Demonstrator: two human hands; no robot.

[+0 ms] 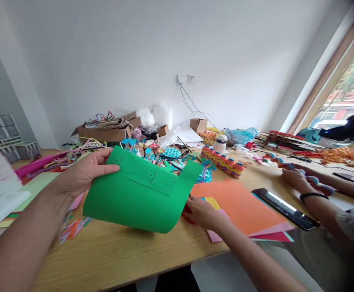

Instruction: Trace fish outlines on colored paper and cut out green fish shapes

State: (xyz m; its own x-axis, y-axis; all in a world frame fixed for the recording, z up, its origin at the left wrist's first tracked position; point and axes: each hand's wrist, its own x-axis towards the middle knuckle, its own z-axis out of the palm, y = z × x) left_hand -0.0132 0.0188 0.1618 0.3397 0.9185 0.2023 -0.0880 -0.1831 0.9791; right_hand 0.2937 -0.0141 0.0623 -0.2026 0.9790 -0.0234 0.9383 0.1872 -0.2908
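A sheet of green paper with pencil-drawn outlines is held up over the table, its lower part curling. My left hand pinches its upper left edge, thumb on the front face. A notch is cut into the sheet's upper right, leaving a strip standing up at that side. Beside the right edge of the paper, my right hand is closed around red-handled scissors. Their blades are hidden behind the green sheet. Under and beyond this hand lie a yellow paper piece and orange paper sheets.
A black phone lies right of the orange sheets. At far right, another person's hands hold a colourful strip. Paper cutouts, a painted egg-carton strip and a cardboard box stand behind. Paper scraps lie at left.
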